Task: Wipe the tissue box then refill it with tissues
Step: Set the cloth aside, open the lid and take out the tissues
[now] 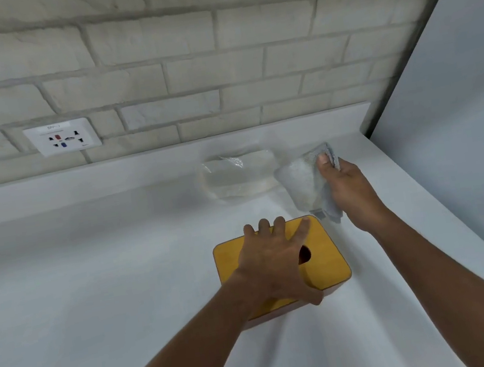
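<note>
A tissue box (326, 252) with a yellow wooden lid and an oval slot sits on the white counter (90, 269). My left hand (274, 260) lies on top of the lid, its fingers curled over the far edge and the thumb at the near edge. My right hand (348, 189) hovers behind and to the right of the box and grips a grey cloth (306, 183), thumb pressed on its top corner. A clear plastic pack of white tissues (239, 174) lies behind the box near the wall.
A brick-patterned wall runs along the back, with a white power socket (62, 137) at the left. A grey panel (455, 88) closes off the right side of the counter.
</note>
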Action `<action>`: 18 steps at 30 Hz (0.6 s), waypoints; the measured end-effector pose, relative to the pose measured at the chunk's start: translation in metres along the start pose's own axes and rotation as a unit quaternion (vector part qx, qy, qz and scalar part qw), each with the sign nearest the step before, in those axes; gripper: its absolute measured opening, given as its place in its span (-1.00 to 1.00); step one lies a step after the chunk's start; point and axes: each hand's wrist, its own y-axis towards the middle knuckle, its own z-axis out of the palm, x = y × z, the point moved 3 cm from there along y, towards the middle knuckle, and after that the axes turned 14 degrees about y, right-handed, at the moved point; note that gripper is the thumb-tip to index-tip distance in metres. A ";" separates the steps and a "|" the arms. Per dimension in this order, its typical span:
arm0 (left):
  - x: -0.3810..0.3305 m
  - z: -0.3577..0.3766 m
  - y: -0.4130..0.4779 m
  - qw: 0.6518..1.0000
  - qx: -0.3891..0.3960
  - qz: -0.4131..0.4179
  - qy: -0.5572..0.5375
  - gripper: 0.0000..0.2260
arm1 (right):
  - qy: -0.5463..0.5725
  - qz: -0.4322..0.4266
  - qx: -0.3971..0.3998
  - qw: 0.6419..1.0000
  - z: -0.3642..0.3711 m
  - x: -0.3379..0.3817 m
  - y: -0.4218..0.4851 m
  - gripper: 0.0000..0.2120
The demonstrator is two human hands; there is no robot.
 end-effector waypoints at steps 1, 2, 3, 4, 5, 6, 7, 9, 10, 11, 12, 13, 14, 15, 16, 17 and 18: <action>0.000 0.001 0.000 1.000 -0.001 0.005 0.001 0.22 | -0.002 -0.001 0.003 1.000 0.000 -0.002 0.001 -0.69; 0.001 0.000 -0.002 1.000 0.004 0.011 -0.003 0.23 | -0.004 0.000 0.006 1.000 0.001 -0.002 0.001 -0.69; 0.003 -0.001 -0.003 1.000 0.016 0.015 -0.016 0.24 | -0.004 -0.001 0.011 1.000 0.002 -0.003 0.000 -0.70; 0.008 -0.004 -0.004 0.999 0.029 0.010 -0.042 0.24 | -0.006 -0.002 0.017 1.000 0.003 -0.003 0.000 -0.71; 0.015 -0.009 -0.004 0.997 0.031 -0.005 -0.076 0.19 | -0.007 -0.005 0.024 1.000 0.003 -0.002 0.000 -0.71; 0.025 -0.016 -0.004 0.993 0.016 -0.032 -0.109 0.10 | -0.011 -0.010 0.032 0.999 0.004 -0.001 0.000 -0.72; 0.038 -0.024 -0.003 0.988 -0.019 -0.065 -0.136 -0.05 | -0.020 -0.017 0.043 0.999 0.005 0.001 0.000 -0.73; 0.066 -0.040 0.001 0.967 -0.110 -0.120 -0.197 -0.33 | -0.053 -0.036 0.068 0.996 0.008 0.004 -0.001 -0.73; 0.080 -0.046 0.003 0.950 -0.141 -0.134 -0.242 -0.34 | -0.073 -0.046 0.081 0.993 0.010 0.005 0.000 -0.72; 0.092 -0.052 0.005 0.937 -0.156 -0.135 -0.282 -0.26 | -0.086 -0.055 0.089 0.991 0.013 0.007 0.000 -0.71; 0.102 -0.056 0.009 0.933 -0.152 -0.122 -0.302 -0.17 | -0.094 -0.066 0.098 0.989 0.017 0.011 -0.001 -0.74; 0.109 -0.059 0.012 0.936 -0.134 -0.102 -0.309 -0.11 | -0.100 -0.078 0.106 0.986 0.021 0.015 -0.003 -0.80; 0.114 -0.060 0.016 0.940 -0.113 -0.076 -0.313 -0.15 | -0.107 -0.090 0.114 0.984 0.025 0.018 -0.003 -0.88; 0.118 -0.060 0.018 0.939 -0.095 -0.051 -0.325 -0.28 | -0.114 -0.100 0.119 0.981 0.028 0.021 -0.003 -0.91; 0.121 -0.058 0.020 0.935 -0.085 -0.037 -0.343 -0.48 | -0.120 -0.108 0.123 0.979 0.031 0.022 -0.003 -0.91; 0.124 -0.056 0.021 0.928 -0.086 -0.033 -0.362 -0.68 | -0.125 -0.112 0.123 0.978 0.031 0.023 -0.003 -0.89; 0.127 -0.055 0.020 0.917 -0.099 -0.038 -0.383 -0.80 | -0.128 -0.117 0.119 0.978 0.030 0.022 -0.002 -0.82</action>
